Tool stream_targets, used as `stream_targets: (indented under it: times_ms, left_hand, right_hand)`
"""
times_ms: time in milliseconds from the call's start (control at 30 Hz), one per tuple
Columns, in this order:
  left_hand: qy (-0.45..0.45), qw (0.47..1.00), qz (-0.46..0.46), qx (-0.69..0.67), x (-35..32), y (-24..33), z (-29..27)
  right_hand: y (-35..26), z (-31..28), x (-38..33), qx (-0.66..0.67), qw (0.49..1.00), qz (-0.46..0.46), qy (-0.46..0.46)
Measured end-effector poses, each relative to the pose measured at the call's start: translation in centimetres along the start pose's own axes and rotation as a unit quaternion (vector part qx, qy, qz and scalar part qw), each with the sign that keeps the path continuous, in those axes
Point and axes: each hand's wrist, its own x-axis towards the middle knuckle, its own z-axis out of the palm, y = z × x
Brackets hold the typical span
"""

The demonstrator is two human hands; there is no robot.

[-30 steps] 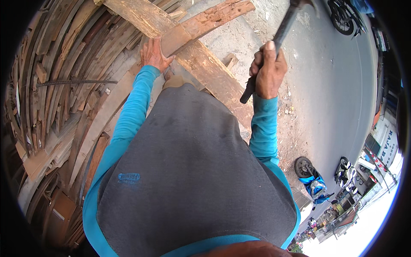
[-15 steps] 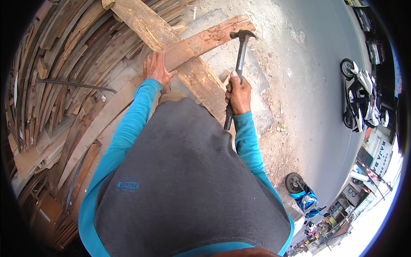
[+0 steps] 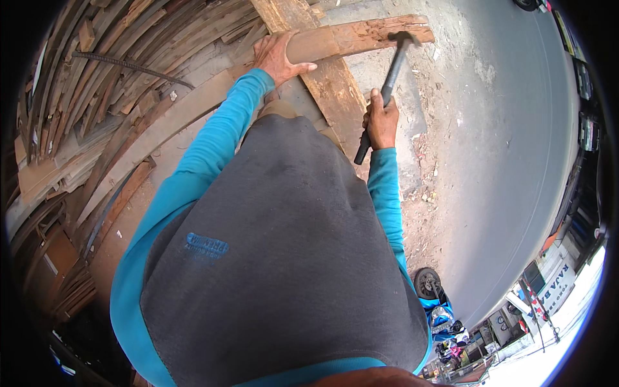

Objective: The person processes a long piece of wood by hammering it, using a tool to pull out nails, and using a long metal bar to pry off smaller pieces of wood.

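A long wooden plank (image 3: 380, 34) lies across a thicker, weathered timber beam (image 3: 338, 97), its right end rough and reddish. My left hand (image 3: 277, 59) grips the plank just left of the crossing, fingers over the far side and thumb out along the near edge. In my right hand (image 3: 382, 122) is a claw hammer (image 3: 391, 77) with a dark handle, the fist closed around its lower part. The hammer's head overlaps the plank's right end in view; whether it touches the wood I cannot tell.
Stacked old boards (image 3: 122, 71) fill the left side, with a ribbed steel bar (image 3: 132, 66) lying over them. Dusty ground with debris borders a grey road (image 3: 509, 129) on the right. A blue motorcycle (image 3: 440, 313) stands at the lower right.
The view has shifted, so hands, plank and hammer appear farther right and higher. My left thumb now stretches out more. The white motorcycle on the road has moved away toward the top.
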Motion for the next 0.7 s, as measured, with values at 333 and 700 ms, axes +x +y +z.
stream_targets:
  times_ms: [333, 700]
  left_hand:
    - [0.522, 0.595, -0.378, -0.48, -10.9, -16.1, -2.4]
    - [0.218, 0.945, -0.222, 0.095, -20.6, -14.8, 0.3]
  right_hand:
    - [2.0, -2.6, -4.3, -0.098, 0.986, 0.088, -0.108]
    - [1.8, -4.0, -11.9, -0.298, 0.922, -0.071, -0.237]
